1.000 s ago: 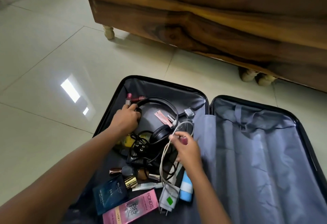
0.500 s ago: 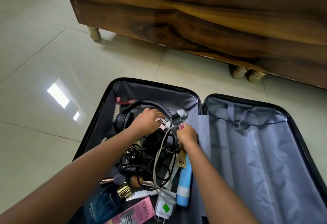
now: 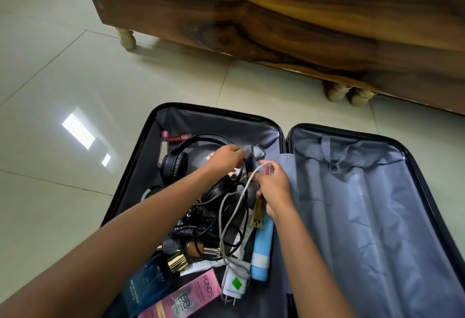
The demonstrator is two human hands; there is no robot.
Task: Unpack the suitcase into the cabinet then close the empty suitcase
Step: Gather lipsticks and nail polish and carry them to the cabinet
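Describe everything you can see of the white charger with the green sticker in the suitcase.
The white charger is a glossy plastic block with a green diamond sticker, lying flat in the left half of the suitcase, two metal prongs pointing toward the camera. It sits between the pink box and the light blue tube. Its off-white cable, bunched at the block, loops up into the right hand.

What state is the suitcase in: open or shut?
Open. The suitcase lies with both halves spread flat on the floor, linings up, headphones inside.
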